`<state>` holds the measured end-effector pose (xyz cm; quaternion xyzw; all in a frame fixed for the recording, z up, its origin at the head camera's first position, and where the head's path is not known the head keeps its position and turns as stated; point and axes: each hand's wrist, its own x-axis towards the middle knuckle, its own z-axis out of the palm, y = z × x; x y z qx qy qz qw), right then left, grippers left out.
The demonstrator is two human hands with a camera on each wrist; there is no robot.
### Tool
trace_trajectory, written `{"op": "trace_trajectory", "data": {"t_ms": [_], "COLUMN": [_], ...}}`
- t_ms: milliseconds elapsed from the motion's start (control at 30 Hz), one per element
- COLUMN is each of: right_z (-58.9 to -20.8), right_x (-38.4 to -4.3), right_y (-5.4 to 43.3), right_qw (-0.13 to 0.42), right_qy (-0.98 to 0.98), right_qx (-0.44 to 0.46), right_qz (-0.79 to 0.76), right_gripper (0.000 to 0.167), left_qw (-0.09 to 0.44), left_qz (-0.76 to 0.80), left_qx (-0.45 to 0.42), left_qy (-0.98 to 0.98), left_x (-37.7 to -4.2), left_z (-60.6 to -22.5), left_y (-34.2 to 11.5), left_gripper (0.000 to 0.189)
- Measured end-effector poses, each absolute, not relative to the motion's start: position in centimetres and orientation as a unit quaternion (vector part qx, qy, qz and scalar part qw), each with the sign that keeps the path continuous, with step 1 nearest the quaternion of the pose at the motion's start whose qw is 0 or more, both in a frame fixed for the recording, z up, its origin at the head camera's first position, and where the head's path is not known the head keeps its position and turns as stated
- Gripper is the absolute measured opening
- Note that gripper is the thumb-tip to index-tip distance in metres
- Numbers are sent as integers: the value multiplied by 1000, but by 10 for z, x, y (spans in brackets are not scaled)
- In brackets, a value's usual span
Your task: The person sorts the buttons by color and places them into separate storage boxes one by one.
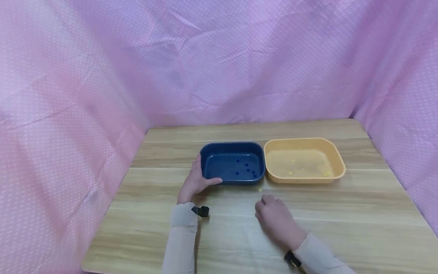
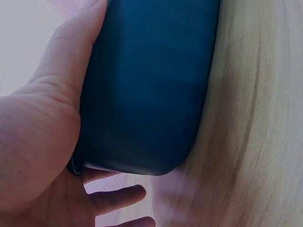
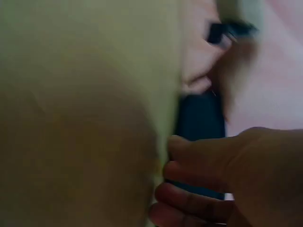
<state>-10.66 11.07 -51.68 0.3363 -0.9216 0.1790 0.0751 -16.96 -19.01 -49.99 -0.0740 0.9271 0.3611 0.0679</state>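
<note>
A dark blue tray (image 1: 222, 182) stands on the table with several small dark blue pieces (image 1: 246, 165) inside. My left hand (image 1: 195, 180) rests on its left end. In the left wrist view the thumb (image 2: 71, 52) lies along the rim, and straight fingers (image 2: 118, 198) extend past the end wall. A small yellow ring (image 1: 260, 190) lies on the table before the trays. Just in front of it is my right hand (image 1: 275, 219), fingers loosely bent. The right wrist view is blurred; it shows thumb and forefinger (image 3: 189, 172) close together, with nothing visible between them.
To the right, a yellow-orange tray (image 1: 304, 180) stands against the blue one, with several small yellow rings (image 1: 290, 173) inside. Wood-grain tabletop (image 1: 137, 213) extends around both. Pink dotted cloth (image 1: 219, 68) hangs behind and at both sides.
</note>
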Motion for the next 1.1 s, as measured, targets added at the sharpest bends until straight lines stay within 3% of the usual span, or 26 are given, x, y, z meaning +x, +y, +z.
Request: {"op": "trace_trajectory", "data": {"t_ms": [267, 433, 1100], "right_z": [-522, -514, -508], "right_x": [-92, -93, -109], "right_y": [90, 85, 86], "right_qw": [99, 85, 24], "right_qy": [-912, -904, -917], "right_qx": [396, 418, 398], "right_qz": [22, -32, -1], "right_gripper": [7, 7, 6], "left_qw": [73, 70, 70], "left_qz": [358, 359, 370], "left_qx": [-79, -79, -76], "left_qy": [928, 927, 923], "left_x": [-169, -169, -170], "left_z": [-498, -498, -501], "left_y": [-192, -191, -190], "left_gripper": [130, 130, 128]}}
